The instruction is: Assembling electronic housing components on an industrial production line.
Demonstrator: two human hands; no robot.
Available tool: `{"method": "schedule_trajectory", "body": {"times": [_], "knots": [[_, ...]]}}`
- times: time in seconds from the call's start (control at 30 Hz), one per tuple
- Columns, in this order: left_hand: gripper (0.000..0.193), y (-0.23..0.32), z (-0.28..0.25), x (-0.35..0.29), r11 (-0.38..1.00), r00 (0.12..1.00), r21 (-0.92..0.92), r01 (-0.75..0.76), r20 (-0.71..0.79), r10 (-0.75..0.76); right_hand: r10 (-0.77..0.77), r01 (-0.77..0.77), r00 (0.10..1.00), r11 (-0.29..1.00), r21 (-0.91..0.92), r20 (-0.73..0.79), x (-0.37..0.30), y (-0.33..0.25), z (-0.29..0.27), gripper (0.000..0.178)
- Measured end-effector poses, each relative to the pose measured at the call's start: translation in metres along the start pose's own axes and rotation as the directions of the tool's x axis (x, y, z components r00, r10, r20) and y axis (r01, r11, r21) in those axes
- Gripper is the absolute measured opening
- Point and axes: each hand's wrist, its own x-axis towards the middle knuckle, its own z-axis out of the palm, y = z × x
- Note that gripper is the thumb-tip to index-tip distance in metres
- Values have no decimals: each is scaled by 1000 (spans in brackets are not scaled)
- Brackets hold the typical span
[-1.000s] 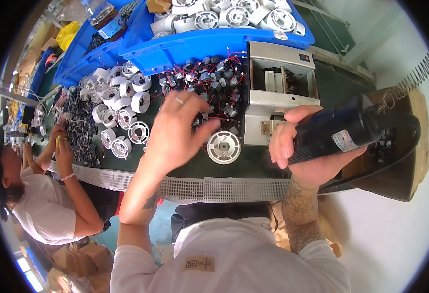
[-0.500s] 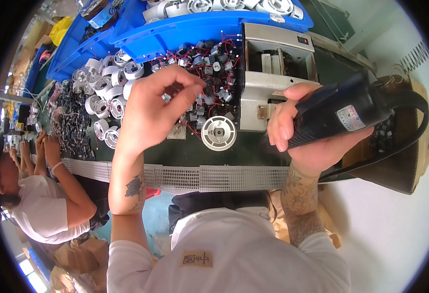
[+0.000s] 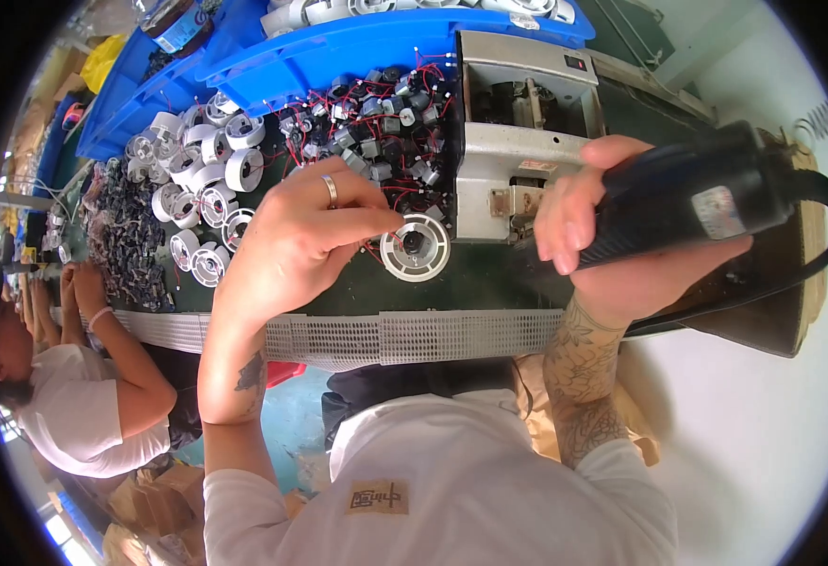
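Note:
A round white plastic housing (image 3: 432,267) lies on the bench in front of me, with a small dark motor (image 3: 414,244) in its centre. My left hand (image 3: 312,226), with a ring on it, is at the housing's upper left rim. Its thumb and finger are pinched at the motor's red wires; the fingertips partly hide the contact. My right hand (image 3: 612,231) is wrapped round a thick black corded power tool (image 3: 659,209), held above the bench to the right of the housing. The tool's front end is blurred, so its tip cannot be made out.
Small motors with red wires (image 3: 376,132) are heaped behind the housing. White ring housings (image 3: 201,174) and dark parts (image 3: 131,241) pile up leftward. A blue bin (image 3: 338,58) and a metal machine (image 3: 518,141) stand behind. A co-worker (image 3: 83,396) sits at left.
My left hand has come down and nearer to the housing. The housing's centre now holds a dark motor with red wires. The right hand with the power tool has shifted slightly right.

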Motion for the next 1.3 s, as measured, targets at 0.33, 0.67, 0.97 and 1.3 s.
{"method": "schedule_trajectory", "body": {"times": [0.33, 0.67, 0.97, 1.3], "knots": [[34, 10, 18, -9, 878, 853, -249, 408, -240, -464, -144, 145, 981, 989, 1, 132, 9, -24, -10, 113], [20, 14, 54, -19, 918, 888, -234, 321, -262, -378, -139, 144, 977, 989, -22, 165, 5, -9, -18, 116], [14, 15, 53, -20, 853, 850, -363, 374, -234, -472, -24, 35, 979, 998, -51, 200, 6, -17, -1, 113], [15, 19, 46, -21, 925, 895, -247, 288, -275, -352, 113, -93, 945, 992, -80, 308, 26, -26, 38, 107]]}}
